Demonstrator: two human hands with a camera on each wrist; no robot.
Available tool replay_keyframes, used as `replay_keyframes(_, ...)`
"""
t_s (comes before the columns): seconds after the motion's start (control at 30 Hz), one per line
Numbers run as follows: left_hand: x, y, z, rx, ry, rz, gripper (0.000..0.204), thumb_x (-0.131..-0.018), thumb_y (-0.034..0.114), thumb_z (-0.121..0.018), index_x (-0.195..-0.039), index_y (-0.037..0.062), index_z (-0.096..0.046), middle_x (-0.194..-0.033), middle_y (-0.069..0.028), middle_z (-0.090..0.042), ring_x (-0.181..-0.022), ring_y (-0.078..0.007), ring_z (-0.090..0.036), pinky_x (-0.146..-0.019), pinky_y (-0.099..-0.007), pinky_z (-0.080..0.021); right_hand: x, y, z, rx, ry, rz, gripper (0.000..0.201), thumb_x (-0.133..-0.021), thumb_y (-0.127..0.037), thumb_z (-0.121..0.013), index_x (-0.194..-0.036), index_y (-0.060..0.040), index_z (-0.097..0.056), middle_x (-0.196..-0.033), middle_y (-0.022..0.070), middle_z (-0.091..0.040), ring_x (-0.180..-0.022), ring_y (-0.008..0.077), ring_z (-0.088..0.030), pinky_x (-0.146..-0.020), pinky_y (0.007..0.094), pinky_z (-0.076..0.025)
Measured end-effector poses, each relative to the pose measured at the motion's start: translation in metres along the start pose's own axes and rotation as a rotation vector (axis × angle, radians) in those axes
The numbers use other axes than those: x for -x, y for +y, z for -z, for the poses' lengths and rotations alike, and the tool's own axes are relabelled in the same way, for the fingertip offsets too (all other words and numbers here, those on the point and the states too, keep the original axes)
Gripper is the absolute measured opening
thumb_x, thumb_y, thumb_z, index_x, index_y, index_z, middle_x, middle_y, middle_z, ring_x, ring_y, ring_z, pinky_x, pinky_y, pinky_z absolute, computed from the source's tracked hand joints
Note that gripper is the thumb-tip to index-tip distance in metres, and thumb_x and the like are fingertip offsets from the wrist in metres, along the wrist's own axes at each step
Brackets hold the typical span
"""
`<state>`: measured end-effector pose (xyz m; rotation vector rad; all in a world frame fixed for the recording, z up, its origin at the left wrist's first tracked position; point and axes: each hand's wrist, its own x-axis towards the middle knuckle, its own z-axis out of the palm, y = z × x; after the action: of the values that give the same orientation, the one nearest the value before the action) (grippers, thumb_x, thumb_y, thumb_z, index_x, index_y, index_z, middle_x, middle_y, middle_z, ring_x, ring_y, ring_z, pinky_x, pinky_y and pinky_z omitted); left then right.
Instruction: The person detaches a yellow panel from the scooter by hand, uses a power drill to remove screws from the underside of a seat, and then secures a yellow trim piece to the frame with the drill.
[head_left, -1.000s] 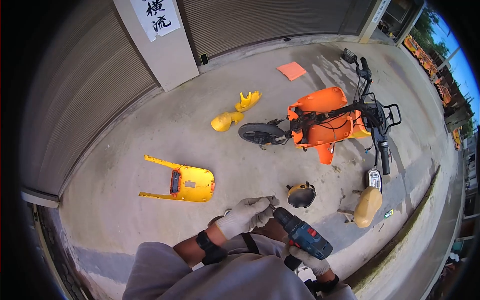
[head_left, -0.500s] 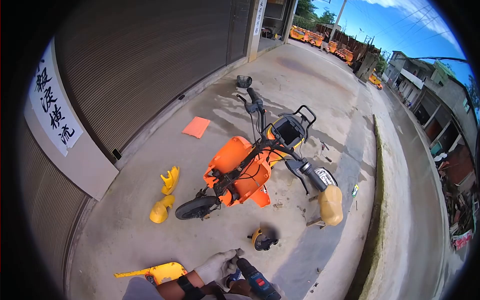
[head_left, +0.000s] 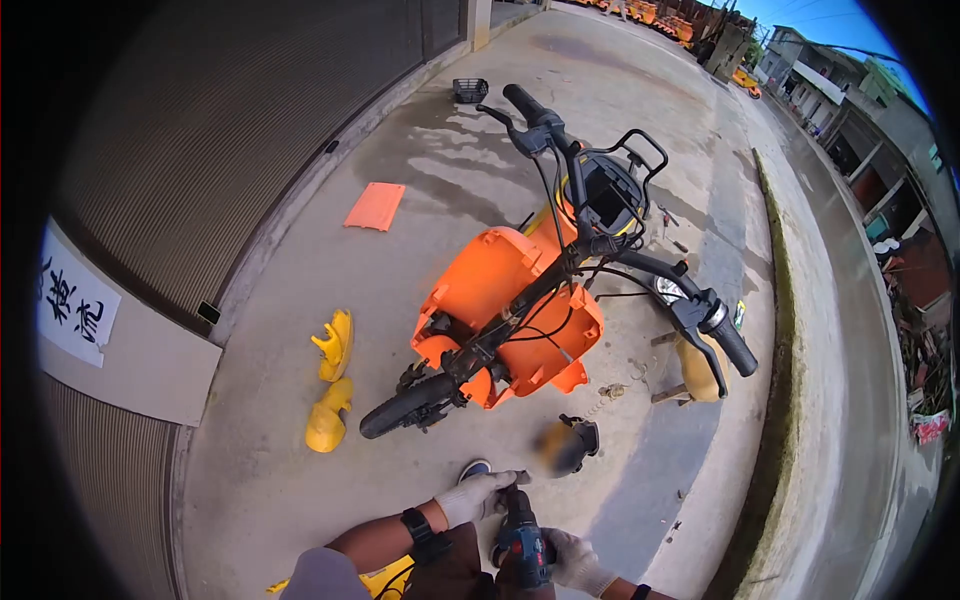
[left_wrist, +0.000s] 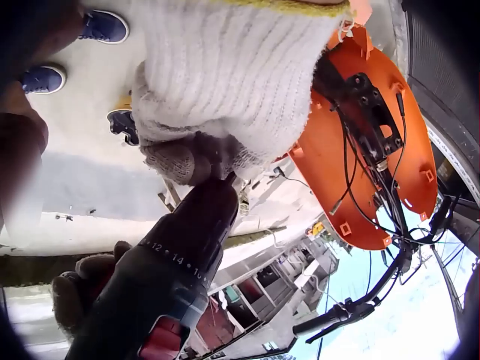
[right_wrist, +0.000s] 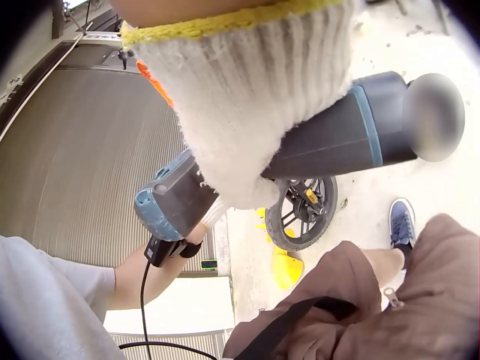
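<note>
Both hands wear white knit gloves. The right hand (head_left: 577, 562) grips the handle of a dark blue and black cordless drill (head_left: 523, 548); in the right wrist view the gloved hand (right_wrist: 240, 112) wraps around the drill's body (right_wrist: 330, 142). The left hand (head_left: 478, 497) is at the drill's front end, its fingers curled in by the tip. From the left wrist view, the left hand (left_wrist: 217, 97) has its thumb and fingers bent at the nose of the drill (left_wrist: 180, 262), pinching the chuck end or a bit there; which one is hidden by the glove.
Ahead stands a partly stripped orange scooter (head_left: 500, 320) with black handlebars. Yellow covers (head_left: 327, 415) and an orange panel (head_left: 375, 206) lie to the left. A round dark and yellow part (head_left: 568, 445) is near the feet, a tan seat-like piece (head_left: 702, 368) at right beside a kerb (head_left: 785, 400).
The head view has swung toward the scooter, which now appears larger and nearer. The drill points more upright in view, and the left hand stays at its front end.
</note>
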<state>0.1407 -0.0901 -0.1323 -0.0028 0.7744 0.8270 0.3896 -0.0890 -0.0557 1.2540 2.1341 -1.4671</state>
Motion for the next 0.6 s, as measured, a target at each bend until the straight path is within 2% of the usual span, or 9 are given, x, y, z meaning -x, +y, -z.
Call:
replay_keyframes(0.03, -0.003, 0.012, 0.001, -0.026, 0.021, -0.017, 0.030, -0.100, 0.028, -0.052, -0.120, 0.0080, -0.060, -0.099, 0.0006, -0.062, -0.083, -0.0120, -0.058, -0.074, -0.0302, -0.048, -0.015, -0.002, 0.000, 0.145, 0.087, 0.029, 0.068, -0.063, -0.039, -0.083, -0.121, -0.0101, -0.061, -0.100, 0.0110, -0.070, -0.095, 0.0245, -0.068, -0.086, 0.0342, -0.053)
replay_keyframes(0.07, -0.007, 0.020, 0.002, -0.045, 0.026, -0.025, 0.030, -0.100, 0.027, -0.052, -0.121, 0.0075, -0.060, -0.099, 0.0005, -0.061, -0.084, -0.0124, -0.057, -0.075, -0.0305, -0.048, -0.027, -0.003, 0.000, 0.166, 0.121, 0.048, 0.067, -0.063, -0.037, -0.082, -0.120, -0.0103, -0.061, -0.102, 0.0114, -0.069, -0.096, 0.0259, -0.068, -0.087, 0.0348, -0.053)
replay_keyframes(0.13, -0.028, 0.026, 0.028, -0.065, 0.023, -0.016, 0.031, -0.100, 0.026, -0.051, -0.122, 0.0067, -0.059, -0.100, 0.0002, -0.061, -0.085, -0.0129, -0.057, -0.076, -0.0311, -0.048, -0.055, -0.005, 0.000, 0.205, 0.070, -0.032, 0.064, -0.063, -0.036, -0.080, -0.119, -0.0102, -0.062, -0.101, 0.0116, -0.069, -0.095, 0.0275, -0.067, -0.086, 0.0359, -0.053)
replay_keyframes(0.2, -0.061, 0.025, 0.053, -0.088, 0.008, -0.037, 0.032, -0.100, 0.025, -0.051, -0.124, 0.0059, -0.059, -0.101, -0.0002, -0.062, -0.087, -0.0134, -0.057, -0.078, -0.0317, -0.048, -0.082, 0.023, -0.016, 0.189, 0.116, -0.007, 0.063, -0.064, -0.036, -0.080, -0.118, -0.0090, -0.062, -0.101, 0.0121, -0.069, -0.095, 0.0279, -0.067, -0.085, 0.0361, -0.053)
replay_keyframes(0.27, -0.098, 0.023, 0.082, -0.090, 0.073, -0.029, 0.033, -0.099, 0.024, -0.051, -0.126, 0.0050, -0.058, -0.105, -0.0011, -0.062, -0.089, -0.0146, -0.057, -0.080, -0.0329, -0.049, -0.117, 0.050, -0.024, 0.170, 0.173, 0.044, 0.062, -0.064, -0.036, -0.079, -0.117, -0.0079, -0.062, -0.101, 0.0125, -0.069, -0.094, 0.0283, -0.067, -0.084, 0.0364, -0.053)
replay_keyframes(0.33, -0.135, 0.014, 0.117, -0.088, 0.051, -0.088, 0.033, -0.099, 0.023, -0.051, -0.126, 0.0049, -0.057, -0.116, -0.0022, -0.062, -0.096, -0.0143, -0.056, -0.085, -0.0352, -0.048, -0.151, 0.071, -0.033, 0.159, 0.118, -0.008, 0.066, -0.065, -0.038, -0.077, -0.122, -0.0087, -0.059, -0.111, 0.0141, -0.066, -0.105, 0.0304, -0.063, -0.093, 0.0382, -0.049)
replay_keyframes(0.47, -0.190, 0.012, 0.155, -0.052, 0.089, -0.164, 0.034, -0.099, 0.024, -0.052, -0.126, 0.0047, -0.057, -0.116, -0.0021, -0.061, -0.096, -0.0137, -0.055, -0.089, -0.0351, -0.047, -0.220, 0.123, -0.053, 0.311, 0.216, 0.061, 0.066, -0.066, -0.037, -0.077, -0.122, -0.0077, -0.059, -0.106, 0.0135, -0.067, -0.102, 0.0300, -0.064, -0.091, 0.0381, -0.049)
replay_keyframes(0.6, -0.250, 0.017, 0.217, -0.102, 0.056, -0.258, 0.034, -0.099, 0.024, -0.052, -0.126, 0.0039, -0.056, -0.117, -0.0017, -0.059, -0.095, -0.0141, -0.054, -0.091, -0.0341, -0.046, -0.286, 0.159, -0.064, 0.292, 0.268, 0.097, 0.063, -0.067, -0.035, -0.076, -0.122, -0.0071, -0.059, -0.105, 0.0141, -0.068, -0.100, 0.0303, -0.065, -0.089, 0.0383, -0.050)
